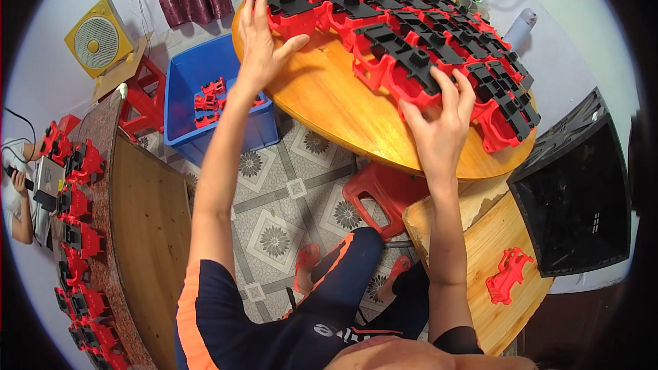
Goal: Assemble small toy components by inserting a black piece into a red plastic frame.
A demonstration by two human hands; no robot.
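On the round wooden table (322,89), several red plastic frames with black tops are packed close together. My right hand (442,120) has its thumb and fingers around the near right end of one red-and-black plastic part (394,58), at the front of the group. That part is slightly blurred. My left hand (260,48) is at the table's left rim, fingers stretched and thumb apart. Its fingertips are beside another red-and-black part (291,7); whether they touch it I cannot tell.
A blue bin (223,130) with red parts stands left of the table. A lone red frame (508,275) lies on a wooden board at right, beside a black crate (576,192). A red stool (377,195) is beneath the table. Another person (24,199) is at far left.
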